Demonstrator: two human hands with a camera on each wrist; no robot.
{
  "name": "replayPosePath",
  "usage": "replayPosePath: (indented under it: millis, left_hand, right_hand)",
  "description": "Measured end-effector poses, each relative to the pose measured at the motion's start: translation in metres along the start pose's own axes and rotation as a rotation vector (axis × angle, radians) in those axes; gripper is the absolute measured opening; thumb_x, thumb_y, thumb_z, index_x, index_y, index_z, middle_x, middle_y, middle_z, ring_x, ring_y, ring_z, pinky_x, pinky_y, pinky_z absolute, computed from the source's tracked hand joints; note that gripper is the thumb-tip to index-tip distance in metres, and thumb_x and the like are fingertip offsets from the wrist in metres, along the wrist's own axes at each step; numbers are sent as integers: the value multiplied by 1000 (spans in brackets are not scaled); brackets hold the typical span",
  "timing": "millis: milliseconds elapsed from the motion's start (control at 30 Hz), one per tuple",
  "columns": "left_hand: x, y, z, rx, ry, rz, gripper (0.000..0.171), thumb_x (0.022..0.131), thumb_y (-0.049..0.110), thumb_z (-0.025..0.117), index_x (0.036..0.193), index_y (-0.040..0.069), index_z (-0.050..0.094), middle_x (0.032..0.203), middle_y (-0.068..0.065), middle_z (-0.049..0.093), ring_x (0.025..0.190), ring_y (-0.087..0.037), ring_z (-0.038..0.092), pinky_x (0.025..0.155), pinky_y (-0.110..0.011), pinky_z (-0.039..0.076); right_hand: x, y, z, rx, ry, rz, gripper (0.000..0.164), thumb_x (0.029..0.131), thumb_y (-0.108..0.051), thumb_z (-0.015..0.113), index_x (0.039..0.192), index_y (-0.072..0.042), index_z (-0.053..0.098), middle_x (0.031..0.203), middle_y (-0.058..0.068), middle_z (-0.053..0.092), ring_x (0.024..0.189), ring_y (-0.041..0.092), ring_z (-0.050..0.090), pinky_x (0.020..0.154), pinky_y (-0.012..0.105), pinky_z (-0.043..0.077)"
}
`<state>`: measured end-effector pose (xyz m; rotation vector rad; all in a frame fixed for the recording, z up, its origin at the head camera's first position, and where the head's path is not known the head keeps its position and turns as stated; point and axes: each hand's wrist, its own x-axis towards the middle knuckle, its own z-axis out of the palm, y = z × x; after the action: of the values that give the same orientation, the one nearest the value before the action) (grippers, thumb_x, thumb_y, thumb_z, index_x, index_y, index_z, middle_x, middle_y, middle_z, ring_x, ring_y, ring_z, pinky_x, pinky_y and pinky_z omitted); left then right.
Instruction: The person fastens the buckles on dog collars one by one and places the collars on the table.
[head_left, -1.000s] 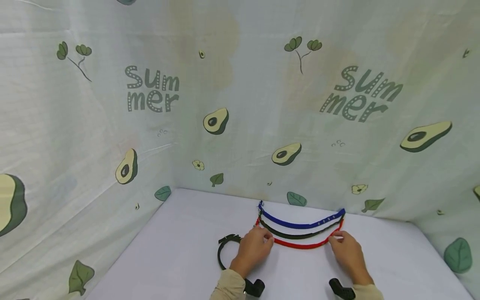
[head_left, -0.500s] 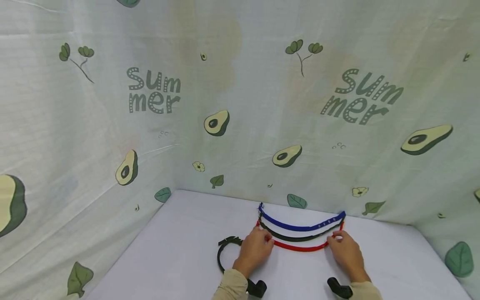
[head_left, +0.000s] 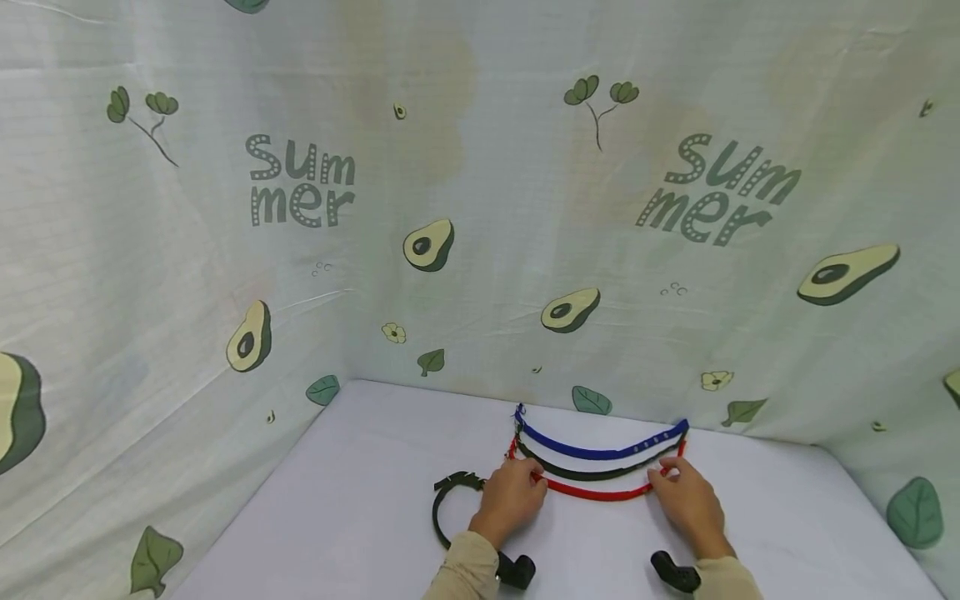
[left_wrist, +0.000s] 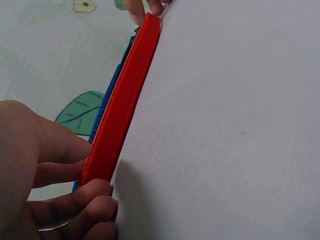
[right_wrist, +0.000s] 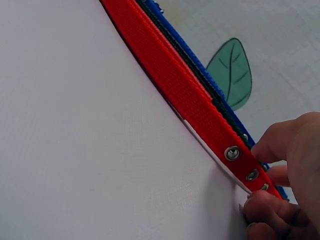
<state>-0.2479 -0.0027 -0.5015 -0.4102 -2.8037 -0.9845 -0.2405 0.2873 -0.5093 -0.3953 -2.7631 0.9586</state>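
A red collar (head_left: 600, 496) curves across the far part of the white table, standing on its edge. My left hand (head_left: 513, 496) pinches it near its left end, thumb on one face and fingers on the other. My right hand (head_left: 690, 504) pinches the other end, where metal eyelets (right_wrist: 232, 153) show in the right wrist view. Just behind the red collar runs a dark green collar (head_left: 592, 476), and beyond that a blue collar (head_left: 592, 454) with eyelets towards its right end. All three bow towards me in roughly parallel arcs.
Left of my left hand lies a dark collar (head_left: 437, 512) bent into a loop, partly hidden by the forearm. A patterned cloth (head_left: 480, 333) rises behind the white table (head_left: 360, 500). Black devices (head_left: 516, 572) sit at both wrists.
My right hand has slid slightly left along the red collar. The left hand keeps its place, and the collars hold nearly the same arcs.
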Motion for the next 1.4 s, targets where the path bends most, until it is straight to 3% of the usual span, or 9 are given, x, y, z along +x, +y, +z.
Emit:
replayPosePath:
  millis: [233,467,633,867,967,1133,1233,1400]
  left_hand:
    - [4,-2,5,27,-14,-13,14,88,15,75,101,11,76,76,6,63,62,-10,51,56,-29,45]
    - [3,-4,5,49,0,0,7,88,12,76,92,17,76,80,7,67,66,-9,56,59,-29,47]
    - [0,-5,2,52,11,38,6,89,14,76,92,20,76,81,10,67,66,-7,54,57,-27,44]
    - [-7,-4,-7,53,32,73,7,90,17,75,94,22,76,84,11,68,71,-7,56,60,-27,45]
    - [-9,-3,-10,15,24,56,8,91,16,74,96,21,76,84,12,67,71,-4,55,62,-27,46]
    - [-9,0,-12,-138,11,-12,8,93,22,72,100,22,75,85,15,64,77,-4,56,67,-30,48]
    - [-8,-2,-11,-209,34,-38,6,94,28,71,98,24,74,88,15,62,81,-6,56,70,-33,48]
    - [-10,-5,-10,-235,94,-27,5,94,27,70,93,23,72,88,9,58,76,-7,52,67,-31,46]
  right_hand:
    - [-6,-2,0,7,43,17,33,89,-30,66,105,-2,63,92,14,67,82,35,63,65,44,44]
    - [-14,-3,2,42,56,12,29,86,-23,65,106,-1,64,96,16,68,86,36,64,66,44,44]
    - [-19,-4,5,77,114,0,28,85,-20,66,106,0,65,91,13,69,84,35,64,67,44,44]
    - [-29,-7,7,305,57,54,32,91,-13,60,115,8,57,83,12,65,57,19,66,53,29,49]
    - [-33,-10,8,381,49,92,33,91,-11,60,118,9,56,91,16,63,59,20,68,53,28,53]
    - [-40,-18,5,441,50,133,35,91,-10,59,121,7,56,105,24,59,63,20,68,55,28,55]
    - [-44,-20,5,449,47,137,35,92,-12,59,123,5,56,113,25,60,66,19,68,57,28,55]
    - [-51,-24,8,456,60,140,35,92,-12,58,124,3,56,119,24,59,67,18,68,56,29,54]
